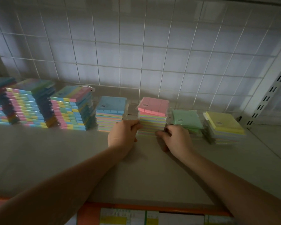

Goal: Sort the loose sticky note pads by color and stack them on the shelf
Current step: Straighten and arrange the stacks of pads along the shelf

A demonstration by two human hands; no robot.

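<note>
A stack of sticky note pads topped by a pink pad (153, 105) stands mid-shelf. My left hand (123, 133) grips its left side and my right hand (175, 139) grips its lower right corner, both with fingers curled against the stack. To its left stands a stack topped by a blue pad (112, 104). To its right are a green-topped stack (186, 119) and a yellow-topped stack (222, 122).
Tall stacks of multicolour striped pads (71, 108) fill the shelf's left end. The grey shelf board (55, 159) runs toward me to an orange front rail (152, 208) with price labels. A white wire grid (136, 54) backs the shelf; a slotted upright (269, 95) stands at right.
</note>
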